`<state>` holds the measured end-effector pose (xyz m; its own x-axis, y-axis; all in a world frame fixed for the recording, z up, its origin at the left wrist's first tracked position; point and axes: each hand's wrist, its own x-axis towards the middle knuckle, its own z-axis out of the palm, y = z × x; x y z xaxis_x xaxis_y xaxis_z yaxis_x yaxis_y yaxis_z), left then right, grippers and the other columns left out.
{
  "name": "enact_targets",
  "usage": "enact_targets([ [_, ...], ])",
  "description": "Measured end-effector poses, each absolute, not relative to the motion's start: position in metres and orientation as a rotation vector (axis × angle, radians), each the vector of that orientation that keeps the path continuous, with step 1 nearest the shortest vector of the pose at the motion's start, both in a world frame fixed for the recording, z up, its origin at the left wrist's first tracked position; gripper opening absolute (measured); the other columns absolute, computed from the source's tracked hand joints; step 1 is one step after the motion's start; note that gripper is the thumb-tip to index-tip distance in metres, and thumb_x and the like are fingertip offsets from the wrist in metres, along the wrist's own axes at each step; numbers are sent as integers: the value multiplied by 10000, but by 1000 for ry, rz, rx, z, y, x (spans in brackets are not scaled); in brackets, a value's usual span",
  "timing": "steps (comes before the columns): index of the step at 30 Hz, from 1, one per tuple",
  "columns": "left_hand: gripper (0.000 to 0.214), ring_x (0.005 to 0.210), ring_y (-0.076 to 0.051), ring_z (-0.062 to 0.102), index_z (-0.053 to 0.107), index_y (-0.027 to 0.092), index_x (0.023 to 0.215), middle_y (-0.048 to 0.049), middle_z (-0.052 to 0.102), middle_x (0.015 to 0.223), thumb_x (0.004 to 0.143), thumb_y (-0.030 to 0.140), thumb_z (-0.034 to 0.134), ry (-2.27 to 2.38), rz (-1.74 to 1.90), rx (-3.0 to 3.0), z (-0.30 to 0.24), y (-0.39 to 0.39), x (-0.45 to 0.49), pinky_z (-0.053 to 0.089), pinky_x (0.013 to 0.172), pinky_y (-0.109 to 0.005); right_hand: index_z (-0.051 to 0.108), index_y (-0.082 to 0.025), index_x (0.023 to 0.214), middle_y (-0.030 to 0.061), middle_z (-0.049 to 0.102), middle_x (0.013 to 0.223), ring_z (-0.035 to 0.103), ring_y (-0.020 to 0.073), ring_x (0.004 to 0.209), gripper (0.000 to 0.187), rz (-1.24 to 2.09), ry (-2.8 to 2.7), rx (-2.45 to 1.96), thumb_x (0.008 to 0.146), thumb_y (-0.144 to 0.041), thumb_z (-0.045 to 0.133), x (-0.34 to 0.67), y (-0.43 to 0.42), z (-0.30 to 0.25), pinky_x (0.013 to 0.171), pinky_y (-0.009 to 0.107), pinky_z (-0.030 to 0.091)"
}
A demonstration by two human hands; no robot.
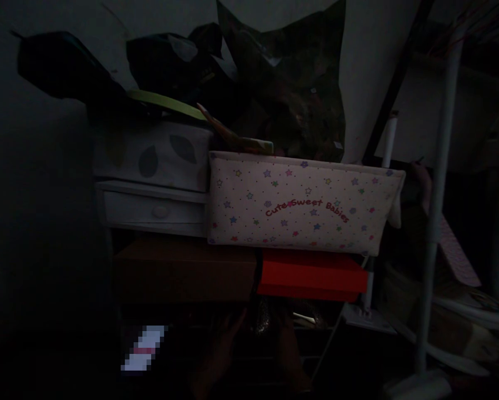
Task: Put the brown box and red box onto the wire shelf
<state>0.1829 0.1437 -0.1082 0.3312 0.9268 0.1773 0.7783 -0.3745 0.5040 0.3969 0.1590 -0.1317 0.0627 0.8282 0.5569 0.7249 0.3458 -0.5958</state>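
Both of my hands reach into a dark shelf under the boxes. My left hand [228,330] is below a brown box [183,272], and its fingers fade into shadow. Further right, my right hand [286,333] is beside a dark, glittery shoe-like item [263,318] that lies between the two hands. Another dark item with a pale inner strip [303,319] sits just right of that hand. Whether either hand grips anything is too dark to make out. Above my right hand rests a red box [312,276].
A white fabric bin with stars [308,205] stands above the red box. Left of it are a small white drawer [158,210] and a leaf-patterned box [149,153]. Dark bags [291,83] are piled on top. A pale pole [437,194] rises at right. A blurred bright patch [144,349] shows lower left.
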Motion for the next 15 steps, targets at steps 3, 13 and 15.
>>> enact_targets([
  [3, 726, 1392, -222, 271, 178, 340, 1445, -22, 319, 1528, 795, 63, 342, 1558, 619, 2223, -106, 141, 186, 175, 1134, -480, 403, -174, 1385, 134, 392, 1453, 279, 313, 1375, 721, 173, -1761, -1430, 688, -148, 586, 396, 159, -142, 1122, 501, 253],
  [13, 630, 1346, -235, 350, 206, 348, 1439, -63, 372, 1485, 853, 157, 333, 1637, 659, 2132, -119, 154, 194, 281, 1084, -401, 387, -318, 1384, 83, 355, 1444, 322, 263, 1355, 778, 240, -1739, -1443, 676, -18, 508, 386, 156, -139, 1077, 436, 348],
  [15, 616, 1343, -228, 351, 226, 337, 1437, -72, 353, 1487, 858, 140, 301, 1664, 699, 2147, -124, 157, 193, 285, 1083, -389, 429, -327, 1357, 75, 355, 1447, 307, 269, 1363, 713, 146, -1704, -1448, 712, -28, 490, 387, 161, -146, 1086, 466, 328],
])
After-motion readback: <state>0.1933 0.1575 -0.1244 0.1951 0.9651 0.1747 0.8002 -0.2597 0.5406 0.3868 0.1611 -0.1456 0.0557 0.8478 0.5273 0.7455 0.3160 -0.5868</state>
